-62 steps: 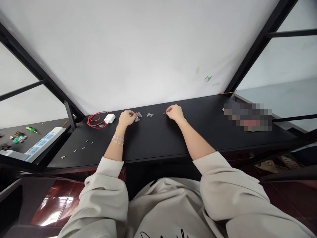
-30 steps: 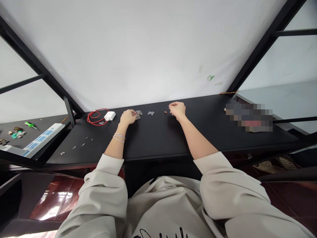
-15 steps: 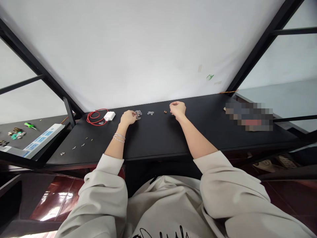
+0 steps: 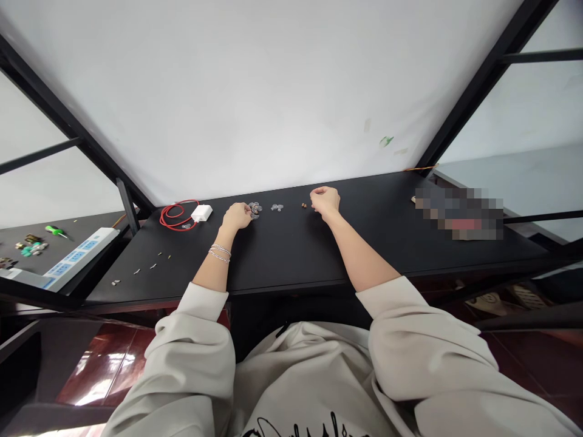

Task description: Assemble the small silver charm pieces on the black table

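My left hand rests low over the black table, its fingertips pressed together against the left side of a small pile of clear plastic pieces. Whatever is between those fingers is hidden. A smaller cluster of clear pieces lies just right of the pile. Further right are small brass-coloured pieces. Beside them, my right hand is held with thumb and fingers pinched together and curled inward. Anything in that pinch is too small or too covered to make out.
A red cable with a white charger block lies at the back left. Several tiny parts are scattered at the front left. Beyond the left edge are a power strip and a green screwdriver. A white wall stands behind.
My right hand has shifted very slightly left, closer to the brass-coloured pieces. My left hand stays by the pile, with only a tiny movement.
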